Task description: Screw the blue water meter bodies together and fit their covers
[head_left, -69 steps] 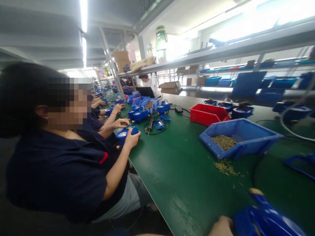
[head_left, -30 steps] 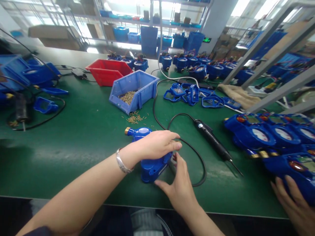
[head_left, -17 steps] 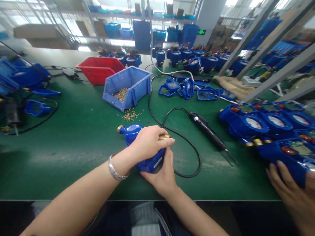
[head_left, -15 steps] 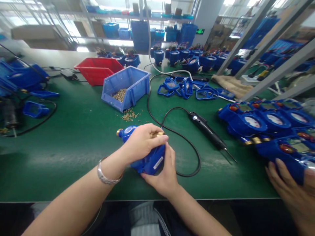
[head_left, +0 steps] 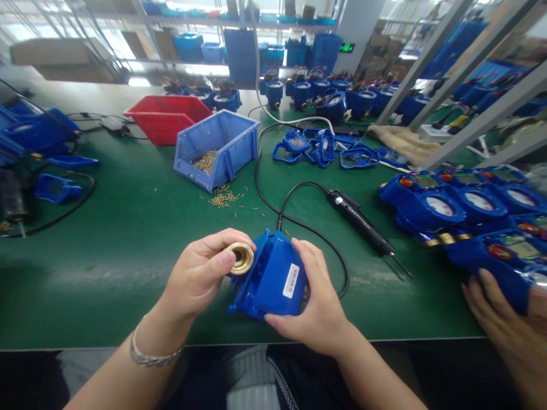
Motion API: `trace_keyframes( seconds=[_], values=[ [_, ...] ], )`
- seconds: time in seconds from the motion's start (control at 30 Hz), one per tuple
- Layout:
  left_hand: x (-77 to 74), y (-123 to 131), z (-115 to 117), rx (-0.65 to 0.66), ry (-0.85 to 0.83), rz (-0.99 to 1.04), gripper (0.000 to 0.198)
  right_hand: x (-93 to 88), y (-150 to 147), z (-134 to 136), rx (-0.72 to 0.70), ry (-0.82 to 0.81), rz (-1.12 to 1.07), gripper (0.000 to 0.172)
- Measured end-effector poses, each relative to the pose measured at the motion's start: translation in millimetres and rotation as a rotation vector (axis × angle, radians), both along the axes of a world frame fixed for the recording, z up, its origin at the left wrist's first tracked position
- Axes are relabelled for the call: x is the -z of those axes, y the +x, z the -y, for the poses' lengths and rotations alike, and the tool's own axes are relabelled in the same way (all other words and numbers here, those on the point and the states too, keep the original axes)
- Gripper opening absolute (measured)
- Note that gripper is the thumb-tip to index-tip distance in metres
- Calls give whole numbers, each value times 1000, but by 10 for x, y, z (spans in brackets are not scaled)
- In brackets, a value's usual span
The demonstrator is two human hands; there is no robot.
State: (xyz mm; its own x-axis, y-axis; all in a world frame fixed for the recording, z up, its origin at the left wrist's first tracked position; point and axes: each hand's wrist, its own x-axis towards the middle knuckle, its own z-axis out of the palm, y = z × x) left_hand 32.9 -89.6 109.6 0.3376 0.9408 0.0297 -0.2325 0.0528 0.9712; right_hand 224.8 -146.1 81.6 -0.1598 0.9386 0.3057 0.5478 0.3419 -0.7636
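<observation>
A blue water meter [head_left: 273, 279] with a white barcode label is tilted up on its side between my hands, over the front of the green table. My left hand [head_left: 200, 273] grips its brass pipe end, whose round opening faces me. My right hand [head_left: 314, 285] is wrapped round the right side of the blue housing, thumb at the lower edge. The meter's dial is hidden from me. A black electric screwdriver [head_left: 361, 223] lies to the right, its bit pointing to the front right. Beyond the meter, loose brass screws [head_left: 224, 198] lie scattered.
A blue bin [head_left: 239, 151] holding screws stands beside a red bin [head_left: 166, 122]. Blue cover frames [head_left: 359, 156] lie behind the screwdriver. Several finished-looking meters [head_left: 440, 208] stand at right, where another person's hand [head_left: 499, 310] touches one. The screwdriver's black cable [head_left: 342, 273] loops near my right hand.
The meter has been turned, so its labelled side faces up towards me and the brass opening shows. My left hand has moved left and down with the brass end; my right hand has shifted right.
</observation>
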Motion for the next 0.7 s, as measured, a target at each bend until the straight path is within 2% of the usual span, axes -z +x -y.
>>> trace_keyframes(
  seconds=[0.33, 0.57, 0.7],
  values=[
    [36, 120, -14, 14, 3, -31, 25, -15, -2, -5, 11, 45, 42, 90],
    [68, 108, -15, 24, 47, -54, 26, -46, 17, -46, -17, 23, 58, 92],
    [67, 160, -13, -35, 11, -30, 25, -61, 0, -71, -11, 22, 61, 90]
  ],
)
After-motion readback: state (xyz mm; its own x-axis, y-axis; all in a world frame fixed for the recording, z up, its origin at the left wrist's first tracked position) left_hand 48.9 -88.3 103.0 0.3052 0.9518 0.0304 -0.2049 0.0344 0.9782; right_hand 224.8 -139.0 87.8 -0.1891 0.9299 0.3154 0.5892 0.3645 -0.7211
